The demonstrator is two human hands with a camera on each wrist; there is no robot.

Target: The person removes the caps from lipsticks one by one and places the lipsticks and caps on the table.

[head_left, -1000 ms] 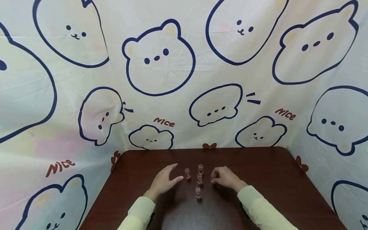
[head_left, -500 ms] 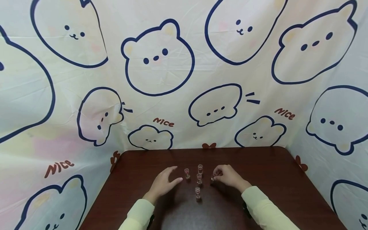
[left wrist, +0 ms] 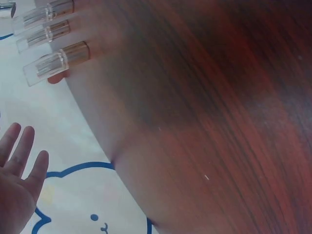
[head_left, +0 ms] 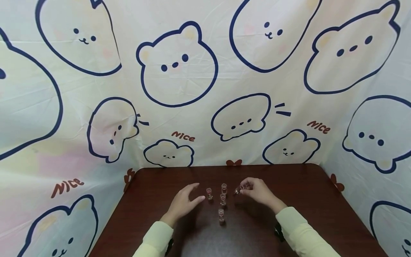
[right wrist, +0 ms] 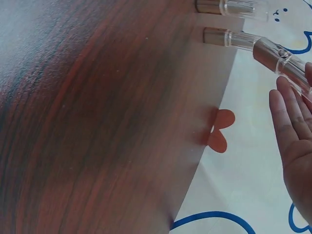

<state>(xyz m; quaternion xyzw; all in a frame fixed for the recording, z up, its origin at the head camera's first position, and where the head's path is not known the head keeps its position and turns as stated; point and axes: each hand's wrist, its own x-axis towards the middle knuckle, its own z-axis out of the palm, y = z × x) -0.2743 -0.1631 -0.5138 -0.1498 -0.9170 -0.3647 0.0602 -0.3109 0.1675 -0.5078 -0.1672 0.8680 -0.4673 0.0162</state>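
My right hand [head_left: 259,191] pinches a small clear cup with a thick base [right wrist: 277,54] between thumb and fingers. The cup is tilted, its base pointing down and to the left. Several matching cups stand upright in the middle of the table: a left one [head_left: 209,193], a back one [head_left: 224,189], a centre one [head_left: 223,200] and a front one [head_left: 221,216]. My left hand [head_left: 182,202] hovers to the left of this group, thumb and fingers spread and holding nothing. In the left wrist view, its fingers stand apart from the nearest cup [left wrist: 58,63].
The dark reddish-brown table [head_left: 308,228] has rounded far corners and a glossy top. Behind it and along both sides hangs a pale cloth [head_left: 199,85] printed with blue-outlined animal faces.
My right hand has moved up and to the right with its cup, which has gone from upright to tilted. The left hand and the standing cups stay where they were.
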